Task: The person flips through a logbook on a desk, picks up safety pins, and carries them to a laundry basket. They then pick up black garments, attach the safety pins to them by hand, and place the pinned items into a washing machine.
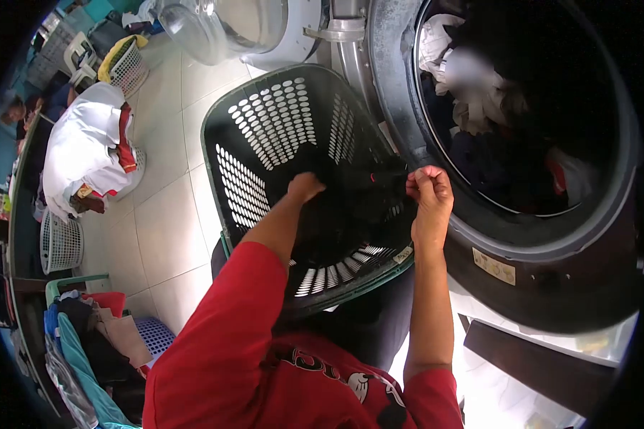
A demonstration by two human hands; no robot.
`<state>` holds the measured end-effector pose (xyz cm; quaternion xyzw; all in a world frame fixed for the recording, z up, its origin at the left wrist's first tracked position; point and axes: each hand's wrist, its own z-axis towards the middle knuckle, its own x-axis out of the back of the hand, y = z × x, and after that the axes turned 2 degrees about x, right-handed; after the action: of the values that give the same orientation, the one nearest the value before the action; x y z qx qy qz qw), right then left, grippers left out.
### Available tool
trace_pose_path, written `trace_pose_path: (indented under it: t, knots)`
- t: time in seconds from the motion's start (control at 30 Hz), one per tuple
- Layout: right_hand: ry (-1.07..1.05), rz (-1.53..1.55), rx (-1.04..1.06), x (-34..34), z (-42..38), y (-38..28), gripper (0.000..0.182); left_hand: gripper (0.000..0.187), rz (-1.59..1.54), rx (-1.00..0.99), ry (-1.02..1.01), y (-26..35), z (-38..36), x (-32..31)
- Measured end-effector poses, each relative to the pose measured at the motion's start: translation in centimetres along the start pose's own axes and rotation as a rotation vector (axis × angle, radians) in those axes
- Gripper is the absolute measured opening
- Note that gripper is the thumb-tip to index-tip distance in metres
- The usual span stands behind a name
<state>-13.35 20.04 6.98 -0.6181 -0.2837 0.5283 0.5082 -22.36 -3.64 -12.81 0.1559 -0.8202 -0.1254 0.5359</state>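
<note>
A dark green laundry basket (218,175) with round and slotted holes stands below me, dark clothes (336,214) inside it. My left hand (306,187) reaches into the basket with its fingers closed at the dark cloth; what it grips is hard to make out. At the basket's right rim, beside the machine opening, my right hand (429,187) is pinched on dark fabric that stretches toward the basket. Right of it, the open round drum (522,171) holds white clothes (472,79) and dark ones.
The machine's round glass door (225,28) hangs open at the top. Left on the tiled floor (161,214) stand a basket heaped with white cloth (86,143), a white basket (62,243) and a pile of clothes (96,336). A person (30,114) is at the far left.
</note>
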Motion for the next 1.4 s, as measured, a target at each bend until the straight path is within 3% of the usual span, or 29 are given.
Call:
trace_pose_path:
  t: [0.07, 0.1, 0.2, 0.23, 0.4, 0.47, 0.6, 0.67, 0.73, 0.77, 0.8, 0.87, 0.93, 1.0, 1.4]
  knots:
    - [-0.002, -0.017, 0.002, 0.1, 0.0, 0.1, 0.002, 0.051, -0.042, -0.178, 0.025, -0.8, 4.7, 2.4]
    - [-0.001, -0.039, -0.004, 0.2, 0.0, 0.2, 0.002, 0.052, -0.193, -0.068, 0.029, 3.3, 0.3, 8.5]
    - [-0.022, -0.027, 0.009, 0.3, 0.0, 0.4, 0.004, 0.025, -0.598, -0.215, -0.141, 4.5, -0.2, 14.6]
    - [-0.029, -0.019, 0.013, 0.2, 0.0, 0.3, 0.005, 0.022, -0.677, -0.183, -0.193, 5.2, -1.4, 16.6]
    - [-0.058, -0.027, 0.029, -0.4, -0.1, 0.2, 0.003, 0.016, -0.907, -0.31, -0.172, 5.6, -4.5, 21.1]
    - [-0.109, -0.123, 0.082, -0.8, -0.4, 0.1, 0.002, 0.023, -1.248, -0.464, -0.288, 5.9, -6.9, 21.8]
    - [-0.175, -0.096, 0.066, -2.4, -0.6, -0.2, 0.004, 0.025, -0.99, -0.594, -0.044, 6.3, -8.5, 20.3]
    - [-0.188, -0.108, 0.101, -3.6, -0.5, -0.3, 0.004, 0.023, -1.007, -0.55, 0.051, 7.0, -9.0, 19.3]
    - [-0.229, -0.081, 0.078, -4.9, -0.3, -0.2, 0.005, 0.018, -0.783, -0.531, 0.312, 7.3, -9.8, 18.8]
    - [-0.25, -0.094, 0.082, -5.5, -0.3, -0.3, 0.005, 0.015, -0.58, -0.593, 0.604, 7.7, -10.4, 18.4]
    - [-0.25, -0.094, 0.085, -6.0, -0.2, -0.1, 0.005, 0.015, -0.581, -0.596, 0.606, 7.9, -10.7, 18.3]
    - [-0.299, -0.098, 0.05, -6.9, 0.0, 0.6, 0.004, 0.016, -0.387, -0.725, 0.983, 8.0, -10.8, 18.3]
    - [-0.316, -0.095, 0.057, -7.4, 0.0, 0.8, 0.003, 0.017, -0.444, -0.763, 0.948, 7.8, -10.7, 18.3]
    - [-0.305, -0.062, 0.033, -7.9, -0.3, 1.0, 0.004, 0.018, -0.892, -0.545, 0.418, 7.8, -11.4, 18.2]
    - [-0.276, -0.09, 0.023, -7.7, -0.7, 2.0, 0.002, 0.017, -0.968, -0.585, 0.278, 8.5, -13.1, 15.7]
